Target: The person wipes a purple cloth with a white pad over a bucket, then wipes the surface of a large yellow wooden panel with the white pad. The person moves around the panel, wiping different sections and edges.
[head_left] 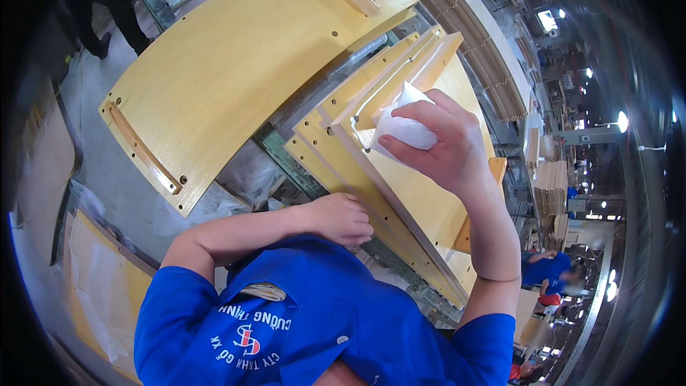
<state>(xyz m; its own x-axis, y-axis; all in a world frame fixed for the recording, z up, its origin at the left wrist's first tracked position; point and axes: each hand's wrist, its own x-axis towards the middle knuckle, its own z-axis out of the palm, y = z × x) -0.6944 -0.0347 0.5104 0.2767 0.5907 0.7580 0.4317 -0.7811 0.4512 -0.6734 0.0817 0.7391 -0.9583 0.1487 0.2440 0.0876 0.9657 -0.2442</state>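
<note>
My right hand (454, 139) is wrapped round a soft white squeeze bottle (409, 132), tilted above a yellow wooden panel (436, 200). A white bead of glue (371, 98) runs along the panel's end, and another white line lies on the wooden strip (439, 57) beside it. The bottle's tip is not clearly visible. My left hand (337, 219) is curled into a loose fist at my belly, close to the near edge of the stacked panels. Nothing shows in its fingers, though the palm is turned out of sight.
A large curved yellow panel (236, 64) with bolt holes and wooden cleats lies at the left on a roller frame. More yellow panels (314, 161) are stacked under the glued one. Long curved boards (493, 64) are piled beyond. A person (107, 0) stands at the far left.
</note>
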